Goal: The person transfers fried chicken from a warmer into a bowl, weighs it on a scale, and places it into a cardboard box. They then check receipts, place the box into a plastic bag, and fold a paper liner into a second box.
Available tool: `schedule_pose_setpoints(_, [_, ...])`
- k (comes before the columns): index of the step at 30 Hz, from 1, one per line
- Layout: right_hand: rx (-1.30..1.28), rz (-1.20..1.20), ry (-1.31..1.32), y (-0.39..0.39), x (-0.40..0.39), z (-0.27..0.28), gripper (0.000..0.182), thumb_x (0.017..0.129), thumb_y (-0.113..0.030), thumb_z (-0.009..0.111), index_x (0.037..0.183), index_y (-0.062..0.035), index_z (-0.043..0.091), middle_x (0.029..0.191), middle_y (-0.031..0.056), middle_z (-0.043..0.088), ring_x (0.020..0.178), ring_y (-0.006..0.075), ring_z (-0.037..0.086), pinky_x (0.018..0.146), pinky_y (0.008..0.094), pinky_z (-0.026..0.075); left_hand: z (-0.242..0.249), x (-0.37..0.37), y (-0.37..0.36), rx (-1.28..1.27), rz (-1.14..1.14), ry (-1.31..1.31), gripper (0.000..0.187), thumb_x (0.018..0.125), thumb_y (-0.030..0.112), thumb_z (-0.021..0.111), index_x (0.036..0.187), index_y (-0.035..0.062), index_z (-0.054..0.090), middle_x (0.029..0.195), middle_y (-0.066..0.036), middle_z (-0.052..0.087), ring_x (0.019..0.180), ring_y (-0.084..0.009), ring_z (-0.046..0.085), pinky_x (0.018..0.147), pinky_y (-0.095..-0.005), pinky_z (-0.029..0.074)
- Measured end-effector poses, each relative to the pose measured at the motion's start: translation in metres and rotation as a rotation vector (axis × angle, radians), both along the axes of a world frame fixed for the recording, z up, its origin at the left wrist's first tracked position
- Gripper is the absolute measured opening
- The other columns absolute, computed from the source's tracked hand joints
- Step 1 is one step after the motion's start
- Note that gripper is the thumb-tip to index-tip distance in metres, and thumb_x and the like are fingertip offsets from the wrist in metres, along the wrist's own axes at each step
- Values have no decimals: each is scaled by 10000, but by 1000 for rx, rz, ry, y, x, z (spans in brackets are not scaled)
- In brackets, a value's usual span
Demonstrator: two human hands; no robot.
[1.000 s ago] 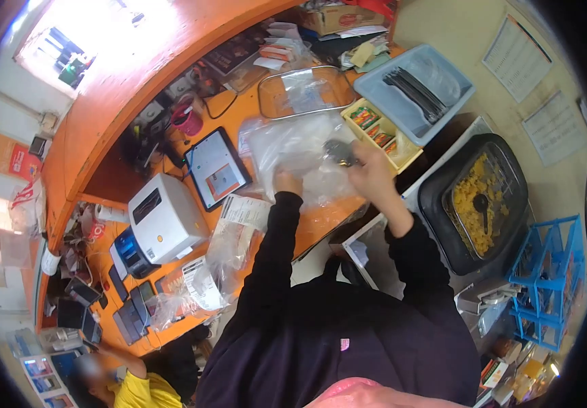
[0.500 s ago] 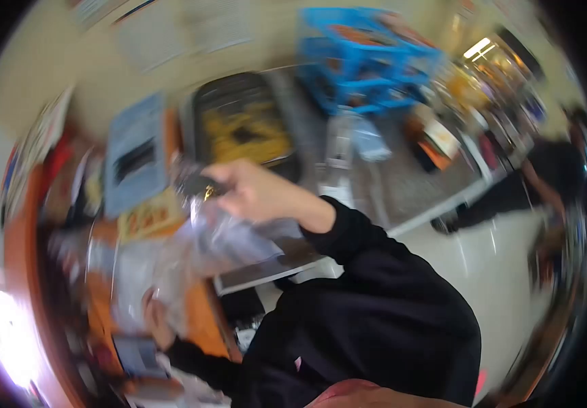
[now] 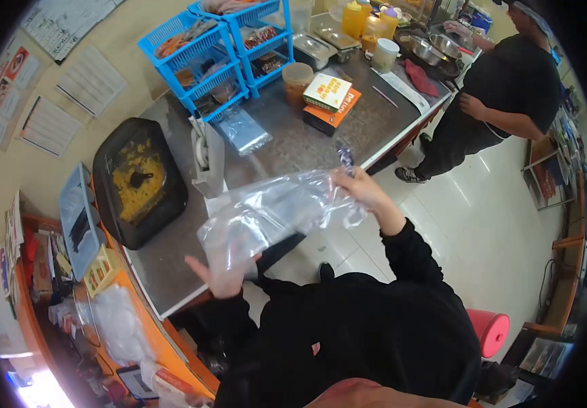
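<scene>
A clear plastic bag (image 3: pixel 266 211) stretches between my two hands, over the near edge of the dark counter. My right hand (image 3: pixel 365 192) is closed on its gathered right end. A small dark, shiny piece (image 3: pixel 345 155) sticks up from the same grip; its kind is not clear. At the bag's lower left end is my left hand (image 3: pixel 224 277), thumb stretched out to the side. Its other fingers show only partly, spread behind the clear plastic.
On the counter (image 3: pixel 286 146) stand a black lidded tray of yellow food (image 3: pixel 140 180), blue basket racks (image 3: pixel 215 61), boxes (image 3: pixel 333 109) and a pack of plastic sleeves (image 3: pixel 242 129). A co-worker (image 3: pixel 504 88) stands at the far right end. A pink bin (image 3: pixel 489 333) is behind me.
My view has swung right toward the counter. Both hands have moved from the orange desk to the counter's edge, and the plastic bag is now spread between them.
</scene>
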State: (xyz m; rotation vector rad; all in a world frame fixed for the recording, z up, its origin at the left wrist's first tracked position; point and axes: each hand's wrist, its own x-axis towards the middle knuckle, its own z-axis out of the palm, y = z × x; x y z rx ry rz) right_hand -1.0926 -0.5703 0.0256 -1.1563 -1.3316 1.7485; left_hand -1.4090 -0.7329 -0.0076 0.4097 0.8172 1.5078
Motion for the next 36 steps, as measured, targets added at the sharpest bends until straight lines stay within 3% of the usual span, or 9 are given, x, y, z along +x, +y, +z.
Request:
schedule_pose_setpoints(3, [77, 76, -24, 17, 50, -9, 161, 874, -143, 562, 894, 7, 616, 788, 38, 629, 749, 131, 580, 727, 264, 450, -20, 36, 28, -47, -99, -162, 424, 898, 200, 516, 1262, 10, 409, 1203, -177, 527, 1021, -294, 560, 848, -413, 451])
schedule_pose_setpoints(9, [65, 428, -173, 56, 125, -14, 200, 878, -194, 572, 884, -4, 633, 824, 36, 642, 799, 113, 577, 770, 247, 435, -42, 85, 45, -64, -180, 227, 526, 844, 76, 578, 1318, -7, 366, 1181, -149, 560, 908, -184, 596, 706, -272, 484])
schedule_pose_setpoints(12, [25, 163, -324, 62, 147, -21, 182, 863, -170, 573, 878, -3, 643, 708, -20, 594, 617, 50, 502, 547, 207, 390, -2, 104, 37, 64, -195, 319, 501, 862, 58, 532, 1331, -25, 375, 1200, -147, 559, 1003, -169, 572, 806, -237, 462])
schedule_pose_setpoints(15, [250, -204, -855, 69, 180, -74, 197, 862, -180, 576, 866, 5, 642, 695, 5, 605, 602, 72, 530, 532, 230, 411, 34, 110, 30, 67, -186, 558, 482, 884, 55, 512, 1340, -17, 374, 1204, -139, 561, 983, -144, 577, 830, -230, 448])
schedule_pose_setpoints(18, [296, -227, -532, 12, 138, -14, 229, 853, -192, 591, 845, 32, 638, 759, 48, 650, 624, 131, 581, 590, 279, 479, 30, 125, 41, 330, -95, 1224, 414, 895, 53, 514, 1300, 0, 449, 1163, -102, 595, 838, -87, 600, 740, -201, 463])
schedule_pose_setpoints(27, [373, -135, 101, -79, 4, -7, 348, 693, -160, 781, 943, 22, 620, 773, 32, 619, 721, 86, 553, 650, 247, 465, 12, 196, 56, -15, 68, 234, 357, 769, -12, 688, 1022, 55, 446, 700, -9, 580, 620, -80, 548, 553, -187, 422])
schedule_pose_setpoints(30, [59, -14, 141, -82, 12, -11, 294, 700, -143, 771, 884, 34, 625, 772, 40, 624, 711, 85, 550, 632, 248, 461, 4, 194, 59, -180, 58, 20, 398, 742, -2, 704, 1043, 59, 451, 650, 31, 535, 558, -60, 497, 527, -193, 379])
schedule_pose_setpoints(33, [317, -213, -168, -77, 54, -4, 81, 725, -30, 686, 728, 8, 614, 631, 11, 587, 602, 89, 543, 553, 250, 431, 12, 138, 55, 157, -51, 889, 416, 712, 19, 716, 1041, 55, 464, 718, 11, 541, 593, -60, 499, 572, -210, 394])
schedule_pose_setpoints(36, [443, -402, -391, -75, 100, -4, 122, 749, -82, 701, 748, 9, 620, 637, 28, 602, 593, 72, 537, 531, 267, 435, 14, 67, 50, -11, 276, 1314, 511, 666, 16, 700, 1118, 26, 461, 817, -60, 548, 710, -156, 511, 680, -294, 403])
